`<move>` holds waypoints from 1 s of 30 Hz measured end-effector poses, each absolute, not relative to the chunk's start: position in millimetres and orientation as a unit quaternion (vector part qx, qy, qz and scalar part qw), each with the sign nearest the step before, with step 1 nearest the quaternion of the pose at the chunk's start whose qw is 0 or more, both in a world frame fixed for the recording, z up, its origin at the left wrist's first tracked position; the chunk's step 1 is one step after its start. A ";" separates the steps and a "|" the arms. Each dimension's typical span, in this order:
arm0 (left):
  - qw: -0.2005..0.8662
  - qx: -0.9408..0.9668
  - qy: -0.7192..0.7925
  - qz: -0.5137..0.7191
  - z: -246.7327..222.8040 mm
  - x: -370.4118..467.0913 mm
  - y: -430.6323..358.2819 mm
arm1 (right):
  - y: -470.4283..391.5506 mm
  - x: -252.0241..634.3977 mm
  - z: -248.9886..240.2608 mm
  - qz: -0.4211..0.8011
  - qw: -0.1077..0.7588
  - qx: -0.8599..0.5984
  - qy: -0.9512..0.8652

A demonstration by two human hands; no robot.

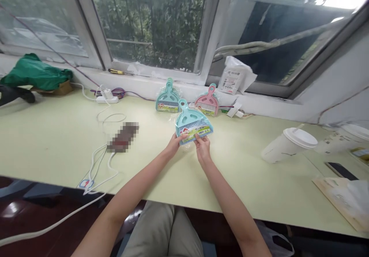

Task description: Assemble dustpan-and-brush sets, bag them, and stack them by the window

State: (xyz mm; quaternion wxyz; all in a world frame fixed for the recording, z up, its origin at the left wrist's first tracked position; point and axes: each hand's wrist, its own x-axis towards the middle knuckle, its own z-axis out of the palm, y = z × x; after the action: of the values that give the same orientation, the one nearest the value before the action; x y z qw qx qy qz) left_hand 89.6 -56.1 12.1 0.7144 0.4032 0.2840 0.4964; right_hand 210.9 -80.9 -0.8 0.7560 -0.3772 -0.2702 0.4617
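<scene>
Between my two hands is a turquoise mini dustpan and brush set (191, 124) in clear plastic wrap, with a colourful label across its lower part. My left hand (174, 143) pinches its lower left corner, and my right hand (202, 145) grips the lower edge, thumb on the label. The set tilts with its handle up and away from me. Behind it, a stack of turquoise dustpan sets (168, 99) leans at the wall on the left. Pink dustpan sets (208, 101) stand behind to the right, partly covered by the held one.
A lidded paper cup (288, 145) stands at the right, near a dark phone (341, 170) and a tissue pack (346, 199). White cables (99, 164) and a blurred-out object (123, 137) lie left. A power strip (107, 98), screwdriver (116, 71) and green bag (36, 72) are along the back.
</scene>
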 end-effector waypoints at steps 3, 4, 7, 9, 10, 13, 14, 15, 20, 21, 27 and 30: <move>0.660 0.409 0.312 0.547 4.0 92.9 -53.2 | -79.7 215.3 -3.7 0.466 0.753 -0.379 -0.269; 0.651 0.416 0.323 0.547 1.0 92.1 -51.8 | -78.5 218.4 -5.2 0.479 0.745 -0.381 -0.266; 0.657 0.437 0.342 0.510 -5.2 85.8 -48.4 | -73.3 233.2 -10.4 0.523 0.707 -0.412 -0.239; 0.670 0.454 0.335 0.483 -6.6 80.9 -46.7 | -70.3 244.7 -14.2 0.504 0.712 -0.442 -0.205; 0.675 0.464 0.327 0.470 -6.8 78.8 -45.8 | -69.4 249.8 -16.1 0.486 0.723 -0.450 -0.195; 0.685 0.503 0.292 0.439 -8.1 75.3 -43.4 | -69.4 258.9 -21.4 0.450 0.747 -0.456 -0.180; 0.682 0.515 0.278 0.438 -9.1 75.2 -42.4 | -70.0 260.0 -22.8 0.451 0.746 -0.458 -0.174; 0.678 0.525 0.263 0.442 -10.4 75.5 -41.1 | -70.5 260.5 -24.0 0.452 0.744 -0.463 -0.168; 0.684 0.516 0.231 0.461 -17.6 82.0 -24.0 | -69.0 259.4 -25.3 0.452 0.735 -0.467 -0.194; 0.688 0.505 0.232 0.466 -18.3 83.6 -17.9 | -67.7 258.6 -25.2 0.455 0.735 -0.459 -0.207; 0.726 0.473 0.229 0.445 -21.9 88.3 16.3 | -61.3 245.9 -28.7 0.445 0.727 -0.442 -0.280; 0.767 0.460 0.204 0.398 -26.1 88.6 21.8 | -59.9 240.9 -31.9 0.402 0.738 -0.466 -0.276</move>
State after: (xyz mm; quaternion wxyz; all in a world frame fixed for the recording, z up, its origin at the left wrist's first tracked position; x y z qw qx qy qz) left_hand 88.6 21.8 -26.1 0.7668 0.4601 0.2045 0.3982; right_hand 240.9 -59.9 -31.9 0.7384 -0.4661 -0.2758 0.4019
